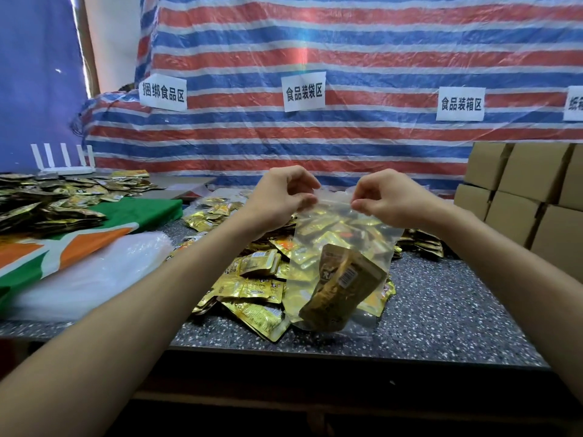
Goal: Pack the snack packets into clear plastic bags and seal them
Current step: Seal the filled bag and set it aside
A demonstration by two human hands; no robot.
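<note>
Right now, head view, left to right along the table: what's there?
White router → left hand → right hand → cardboard boxes. Both hands pinch the clear bag at its top; it and the packet pile span them, so unplaced.

You are at a makeshift food-packing station, in a small workshop or stockroom. Behind the bench (441,310) hangs a red, white and blue striped tarpaulin (347,58). It carries paper signs (303,92) in Chinese that name zones for bundling, bagging and boxing food. Plain cardboard boxes (520,197) are stacked at the bench's right edge. A heap of gold snack packets (252,288) covers its middle. What looks like a pile of clear bags (94,272) lies near its front left corner.
</note>
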